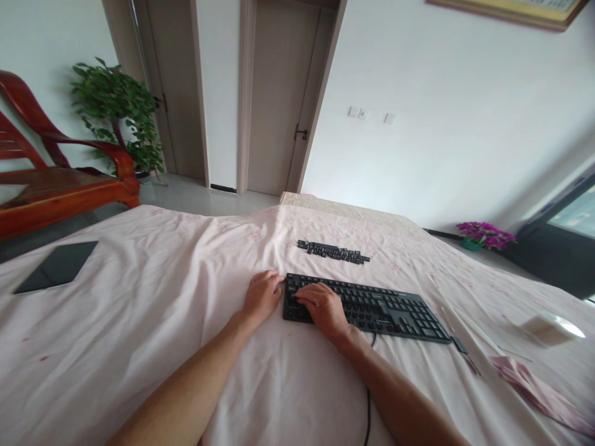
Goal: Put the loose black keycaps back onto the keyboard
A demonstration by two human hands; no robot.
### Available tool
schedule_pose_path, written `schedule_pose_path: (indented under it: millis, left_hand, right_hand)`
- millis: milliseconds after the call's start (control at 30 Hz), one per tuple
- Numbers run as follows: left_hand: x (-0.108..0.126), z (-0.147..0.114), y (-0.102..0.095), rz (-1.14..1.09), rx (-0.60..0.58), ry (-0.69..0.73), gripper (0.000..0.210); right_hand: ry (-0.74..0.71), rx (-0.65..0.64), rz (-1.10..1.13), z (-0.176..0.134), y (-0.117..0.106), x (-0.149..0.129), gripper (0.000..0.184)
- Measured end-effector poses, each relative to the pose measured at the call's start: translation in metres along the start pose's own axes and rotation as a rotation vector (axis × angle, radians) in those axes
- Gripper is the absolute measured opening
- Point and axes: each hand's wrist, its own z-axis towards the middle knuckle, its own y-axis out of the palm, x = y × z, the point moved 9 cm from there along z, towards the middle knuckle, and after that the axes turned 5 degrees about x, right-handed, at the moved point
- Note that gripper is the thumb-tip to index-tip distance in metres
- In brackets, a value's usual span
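A black keyboard [409, 316] lies on the pink cloth, with keycaps gone from parts of its left and middle sections. My right hand [323, 305] is over its left end, fingers bent and pressed together at the keys; whatever is between the fingertips is hidden. Beside the keyboard's left edge rests my left hand [264, 293], its fingers loosely extended and reaching the upper left corner. Just beyond the keyboard, several loose black keycaps [332, 252] lie in a long cluster.
A dark tablet [58, 266] lies at the left on the pink cloth [153, 322]. To the right are a small black piece [459, 345], thin tools [475, 367], a pink rag [534, 387] and a whitish box [551, 328]. The keyboard's cable [369, 409] runs toward me.
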Motion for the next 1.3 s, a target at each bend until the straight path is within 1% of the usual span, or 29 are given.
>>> schedule_pose_path:
  millis: [167, 300, 500, 667, 867, 1067, 1300]
  left_hand:
    - [0.001, 0.0, 0.0, 0.011, -0.005, 0.006, 0.033]
    - [0.0, 0.001, 0.002, 0.012, -0.011, 0.008, 0.033]
    - [0.001, 0.001, 0.001, 0.009, 0.01, 0.015, 0.032]
    - [0.002, 0.001, 0.001, 0.01, -0.013, 0.01, 0.032]
    - [0.001, 0.0, 0.001, 0.013, -0.008, 0.006, 0.032]
    - [0.001, 0.0, 0.001, 0.011, 0.012, 0.026, 0.033]
    - [0.002, 0.0, 0.0, -0.002, -0.003, 0.013, 0.033]
  right_hand:
    - [-0.025, -0.027, -0.082, 0.002, 0.004, -0.002, 0.015]
    - [-0.045, -0.048, -0.097, 0.004, 0.006, -0.006, 0.015]
    - [-0.073, -0.068, -0.096, 0.006, 0.007, -0.01, 0.018]
    - [-0.121, -0.078, -0.111, 0.006, 0.007, -0.014, 0.02]
    - [-0.193, -0.082, -0.127, 0.007, 0.005, -0.021, 0.024]
    - [-0.187, -0.072, -0.134, 0.006, 0.007, -0.019, 0.023]
    - [-0.177, -0.064, -0.136, 0.004, 0.007, -0.015, 0.022]
